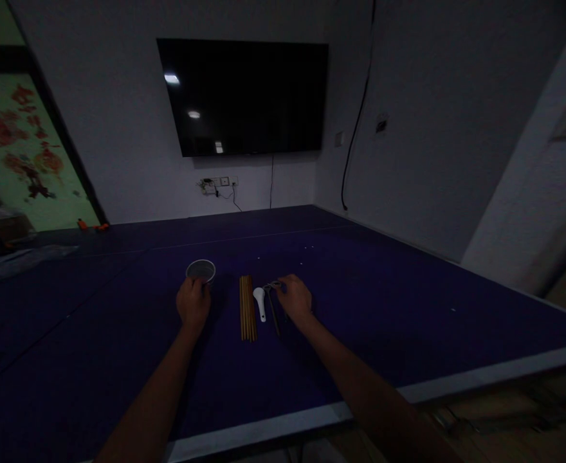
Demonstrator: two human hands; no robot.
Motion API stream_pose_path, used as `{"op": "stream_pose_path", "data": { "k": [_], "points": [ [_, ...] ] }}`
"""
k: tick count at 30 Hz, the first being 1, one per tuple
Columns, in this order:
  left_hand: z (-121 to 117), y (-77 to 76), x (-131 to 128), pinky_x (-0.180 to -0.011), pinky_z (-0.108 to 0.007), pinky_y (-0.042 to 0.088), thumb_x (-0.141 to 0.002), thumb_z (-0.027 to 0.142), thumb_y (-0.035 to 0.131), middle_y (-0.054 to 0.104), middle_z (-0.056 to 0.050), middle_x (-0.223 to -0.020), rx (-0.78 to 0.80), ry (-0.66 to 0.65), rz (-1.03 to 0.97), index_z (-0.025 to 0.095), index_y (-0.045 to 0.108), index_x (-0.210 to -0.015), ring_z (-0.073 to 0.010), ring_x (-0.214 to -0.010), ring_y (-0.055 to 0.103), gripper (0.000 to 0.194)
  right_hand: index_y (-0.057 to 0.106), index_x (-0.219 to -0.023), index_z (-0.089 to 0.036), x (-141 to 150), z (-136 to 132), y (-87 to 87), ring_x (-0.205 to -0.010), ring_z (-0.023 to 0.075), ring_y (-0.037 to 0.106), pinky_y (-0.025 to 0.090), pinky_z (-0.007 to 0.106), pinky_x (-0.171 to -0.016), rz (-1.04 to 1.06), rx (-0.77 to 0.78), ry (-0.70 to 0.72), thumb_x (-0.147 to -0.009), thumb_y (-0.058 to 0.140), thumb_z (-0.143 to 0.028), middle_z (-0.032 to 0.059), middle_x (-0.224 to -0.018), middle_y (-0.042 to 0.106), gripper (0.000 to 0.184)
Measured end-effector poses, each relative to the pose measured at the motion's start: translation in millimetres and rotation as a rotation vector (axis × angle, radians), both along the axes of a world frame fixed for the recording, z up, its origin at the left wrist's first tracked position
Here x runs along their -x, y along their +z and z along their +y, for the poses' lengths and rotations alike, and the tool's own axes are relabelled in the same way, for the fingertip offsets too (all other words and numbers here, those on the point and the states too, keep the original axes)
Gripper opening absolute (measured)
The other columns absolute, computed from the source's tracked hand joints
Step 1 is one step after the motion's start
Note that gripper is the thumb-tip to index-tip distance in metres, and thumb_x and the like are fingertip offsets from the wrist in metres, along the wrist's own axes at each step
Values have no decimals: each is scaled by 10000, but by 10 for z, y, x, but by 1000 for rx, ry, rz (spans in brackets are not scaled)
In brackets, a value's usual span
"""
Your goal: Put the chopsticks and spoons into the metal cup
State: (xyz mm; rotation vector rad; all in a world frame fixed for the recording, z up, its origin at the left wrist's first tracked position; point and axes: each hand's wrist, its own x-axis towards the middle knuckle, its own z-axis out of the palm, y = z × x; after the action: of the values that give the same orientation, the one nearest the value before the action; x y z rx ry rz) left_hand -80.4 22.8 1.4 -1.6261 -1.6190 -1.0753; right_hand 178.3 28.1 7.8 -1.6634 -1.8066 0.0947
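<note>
1. My left arm reaches up from the near edge of the purple-blue tabletop [384, 296], forearm slanting slightly right. My left hand [193, 302] is closed on a cup [200, 260], knuckles up, fingers curled over the rim on my side.
2. The cup is round and grey with a paler rim, its mouth facing up. It sits left of the other items, well in from the near edge.
3. Next, a bundle of brown chopsticks [247, 312] lies side by side, pointing from the near edge toward the far edge.
4. Just right of them is a glossy white spoon [260, 296], bowl toward the far edge, a dark spot near the handle's end.
5. Beside it lie slender, dark metal utensils [274, 315], too dim to identify.
6. My right hand [293, 297] bends inward, fingertips at their far ends; I cannot tell whether it grips them.
</note>
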Motion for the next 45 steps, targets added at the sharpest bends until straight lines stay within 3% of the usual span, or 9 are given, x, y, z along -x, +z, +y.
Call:
{"op": "stream_pose_path", "data": {
  "k": [8,13,16,19,22,24,28,32,45],
  "points": [
    [-168,-6,-432,-710,-304,444,-841,215,492,628,-77,-849,-270,-296,183,172,620,-866,-180,-799,573,137,200,-1442,-238,103,14,-69,-1254,253,398,342,434,-1012,112,-330,391,-722,663,-395,101,-1371,441,870],
    [-318,-63,-792,-747,-283,475,-814,185,555,629,-69,-905,-331,-508,248,183,595,-930,-167,-873,588,123,185,-1441,-227,197,-58,-69,-1243,236,421,357,407,-1016,215,-470,512,-680,668,-301,98,-1389,418,904],
    [-332,-63,-871,-804,-302,485,-829,206,539,591,-103,-1090,-335,-512,241,190,546,-1098,-187,-1001,569,270,282,-1406,-214,156,-37,-33,-1211,246,453,368,408,-1002,303,-516,387,-668,665,-297,107,-1358,453,836],
    [-302,-38,-829,-823,-325,478,-851,253,505,575,-111,-1125,-265,-444,238,190,516,-1160,-202,-1035,554,315,321,-1383,-165,10,71,1,-1207,266,447,362,425,-992,415,-528,118,-667,673,-370,142,-1346,459,824],
    [-249,-29,-719,-768,-308,465,-884,289,433,618,-86,-914,-39,-361,212,169,597,-965,-178,-871,574,218,342,-1366,-125,-187,224,-18,-1196,276,453,361,412,-980,497,-489,-104,-640,688,-409,170,-1319,480,853],
    [-204,-42,-644,-743,-295,447,-902,327,380,609,-70,-810,140,-292,148,168,609,-821,-167,-801,561,290,348,-1361,-119,-299,315,-66,-1182,279,468,365,401,-971,517,-448,-169,-621,693,-426,171,-1296,501,872],
    [-120,-90,-555,-689,-251,411,-912,388,325,610,-56,-807,457,-173,-12,172,616,-773,-148,-782,561,388,354,-1361,-114,-401,426,-190,-1170,288,484,376,384,-955,513,-373,-230,-606,690,-438,179,-1279,517,888],
    [-86,-116,-547,-656,-241,381,-911,405,318,622,-58,-826,633,-113,-58,165,629,-777,-145,-769,576,415,338,-1371,-110,-411,470,-266,-1181,288,481,377,374,-959,507,-333,-244,-607,682,-437,184,-1294,505,900],
    [-98,-121,-595,-633,-240,344,-885,368,399,643,-53,-839,706,-145,-98,175,604,-811,-150,-775,586,291,213,-1420,-85,-415,469,-261,-1182,293,484,404,375,-940,566,-235,-230,-565,716,-465,198,-1304,490,1062]
  ]
}}
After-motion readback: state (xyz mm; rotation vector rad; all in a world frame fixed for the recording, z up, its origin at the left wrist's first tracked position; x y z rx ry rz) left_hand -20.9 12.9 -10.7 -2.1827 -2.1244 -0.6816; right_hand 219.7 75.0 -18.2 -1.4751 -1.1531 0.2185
